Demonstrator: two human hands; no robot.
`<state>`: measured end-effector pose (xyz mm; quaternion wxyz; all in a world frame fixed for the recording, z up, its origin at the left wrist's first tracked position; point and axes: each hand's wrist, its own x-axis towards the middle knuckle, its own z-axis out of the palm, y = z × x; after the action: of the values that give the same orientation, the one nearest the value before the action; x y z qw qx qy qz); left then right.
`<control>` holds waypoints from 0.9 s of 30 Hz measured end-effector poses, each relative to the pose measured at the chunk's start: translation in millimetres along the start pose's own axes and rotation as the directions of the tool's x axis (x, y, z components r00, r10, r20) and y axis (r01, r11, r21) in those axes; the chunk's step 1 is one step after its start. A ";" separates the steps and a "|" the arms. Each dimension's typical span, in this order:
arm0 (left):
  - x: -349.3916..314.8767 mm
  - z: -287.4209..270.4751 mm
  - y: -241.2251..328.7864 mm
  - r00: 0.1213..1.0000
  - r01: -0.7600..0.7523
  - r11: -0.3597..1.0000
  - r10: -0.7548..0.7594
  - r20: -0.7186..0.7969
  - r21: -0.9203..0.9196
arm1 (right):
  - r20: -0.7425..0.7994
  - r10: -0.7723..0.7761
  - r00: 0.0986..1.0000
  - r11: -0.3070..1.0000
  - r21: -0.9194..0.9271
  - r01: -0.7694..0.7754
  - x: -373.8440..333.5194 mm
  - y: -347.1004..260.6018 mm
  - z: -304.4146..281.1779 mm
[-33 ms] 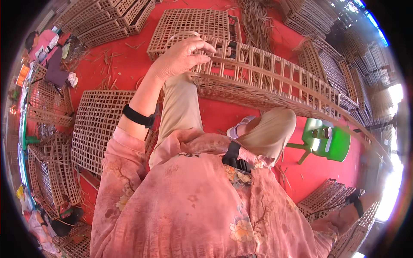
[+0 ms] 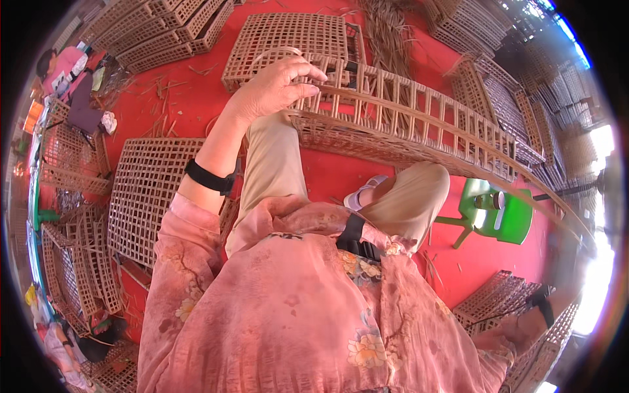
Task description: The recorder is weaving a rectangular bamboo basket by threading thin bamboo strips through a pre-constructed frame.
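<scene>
My left hand [image 2: 275, 86] is closed over the near left end of a woven rattan basket [image 2: 419, 111], thumb and fingers curled at its slatted rim. A long thin rattan strip [image 2: 475, 139] runs from near these fingers along the rim and out to the far right. The basket lies on its side in front of my knees, its open lattice wall facing up. My right arm reaches out to the lower right, a black band round its wrist. My right hand [image 2: 569, 293] is blurred by glare near the strip's far end, its fingers not readable.
A green plastic stool [image 2: 508, 219] with a cup on it stands to my right on the red floor [image 2: 327, 173]. Lattice panels [image 2: 154, 190] lie at left, stacked baskets [image 2: 164, 29] at far left. A bundle of strips [image 2: 386, 33] lies ahead. Another person [image 2: 75, 78] sits at far left.
</scene>
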<state>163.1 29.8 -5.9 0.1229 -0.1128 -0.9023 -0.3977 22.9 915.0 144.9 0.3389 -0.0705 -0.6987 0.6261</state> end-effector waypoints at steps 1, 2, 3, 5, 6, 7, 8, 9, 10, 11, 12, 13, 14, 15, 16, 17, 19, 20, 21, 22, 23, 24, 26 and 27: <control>3.1 1.2 -2.2 1.000 -0.002 1.000 0.002 0.003 -0.006 | 0.017 0.024 1.000 1.000 0.013 -0.024 5.2 5.0 1.4; 6.7 2.2 -4.7 0.998 -0.050 0.998 0.049 0.034 0.039 | 0.031 0.049 0.998 0.998 0.027 -0.050 9.2 11.5 3.2; 6.2 2.6 -3.7 0.994 -0.095 0.992 0.089 0.065 0.083 | 0.046 0.068 0.997 0.997 0.037 -0.070 12.7 19.1 7.8; 9.9 6.0 -1.0 0.995 -0.041 0.996 0.034 0.092 0.078 | 0.063 0.108 0.992 0.992 0.059 -0.112 17.7 27.7 10.5; 16.1 5.5 -2.2 0.993 -0.078 0.994 0.071 0.097 0.075 | 0.075 0.126 0.989 0.990 0.062 -0.130 22.4 31.8 11.5; 19.8 6.2 -2.7 0.989 -0.114 0.991 0.107 0.103 0.072 | 0.085 0.138 0.987 0.987 0.067 -0.144 25.9 36.7 11.5; 20.9 8.2 -2.8 0.993 -0.089 0.993 0.083 0.078 0.075 | 0.090 0.155 0.984 0.985 0.067 -0.161 29.9 41.4 11.7; 23.1 6.7 -2.1 0.994 -0.085 0.993 0.079 0.078 0.077 | 0.092 0.161 0.983 0.984 0.062 -0.167 33.1 44.1 10.3; 25.9 4.9 -2.4 0.988 -0.043 0.998 0.035 0.150 0.054 | 0.099 0.168 0.981 0.983 0.060 -0.174 36.8 47.7 9.6; 28.8 4.0 -3.4 0.975 0.000 0.999 -0.007 0.222 0.034 | 0.106 0.175 0.979 0.982 0.058 -0.182 40.5 52.4 9.3; 32.8 5.2 -2.3 0.969 0.029 0.999 -0.032 0.245 0.017 | 0.106 0.180 0.978 0.981 0.052 -0.187 40.2 54.6 3.9; 35.2 6.7 -1.2 0.967 0.025 1.000 -0.028 0.253 0.014 | 0.106 0.185 0.977 0.981 0.044 -0.190 41.8 56.7 0.0; 37.3 8.1 -0.3 0.966 0.003 1.000 -0.002 0.260 -0.004 | 0.105 0.179 0.978 0.983 0.031 -0.183 43.7 56.9 -5.9; 39.9 10.2 0.6 0.963 -0.021 0.999 0.027 0.268 -0.026 | 0.115 0.182 0.976 0.982 0.023 -0.186 48.0 61.7 -6.6; 43.8 13.3 2.1 0.956 -0.044 0.998 0.055 0.287 -0.046 | 0.112 0.164 0.980 0.986 0.001 -0.165 50.5 61.0 -17.2; 44.3 12.6 2.6 0.949 -0.025 0.999 0.037 0.312 -0.042 | 0.118 0.136 0.984 0.990 -0.041 -0.132 55.2 63.9 -20.9; 48.3 18.4 13.2 0.932 -0.042 0.996 0.067 0.355 -0.078 | 0.138 0.051 0.989 0.985 -0.171 -0.027 61.7 65.8 -31.7; 45.3 17.6 26.1 0.928 0.047 0.992 0.001 0.372 -0.119 | 0.156 0.024 0.987 0.975 -0.221 0.012 61.3 69.4 -30.4; 44.8 20.5 33.5 0.917 0.135 0.979 -0.064 0.393 -0.155 | 0.176 0.018 0.984 0.974 -0.227 0.023 58.7 68.7 -35.6; 44.7 25.4 35.7 0.915 0.124 0.979 -0.051 0.401 -0.159 | 0.161 0.016 0.987 0.973 -0.231 0.022 53.1 66.7 -31.1; 43.8 29.3 36.9 0.914 0.130 0.971 -0.038 0.404 -0.203 | 0.216 0.218 0.952 0.962 0.115 -0.247 40.5 72.9 -9.5; 45.1 33.4 39.4 0.913 0.131 0.959 -0.018 0.408 -0.251 | 0.328 0.368 0.870 0.767 0.421 -0.483 28.1 72.4 6.2; 52.7 43.6 51.4 0.896 0.138 0.954 -0.005 0.445 -0.267 | 0.242 0.386 0.890 0.791 0.410 -0.454 13.7 59.2 13.4; 55.7 49.1 57.1 0.883 0.159 0.947 -0.010 0.470 -0.279 | 0.176 0.402 0.899 0.810 0.389 -0.439 12.5 55.5 10.9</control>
<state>121.2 109.8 18.8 -0.1325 -0.1820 -0.8359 -0.5006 -10.8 923.9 98.7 0.1690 -0.1221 -0.5284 0.8230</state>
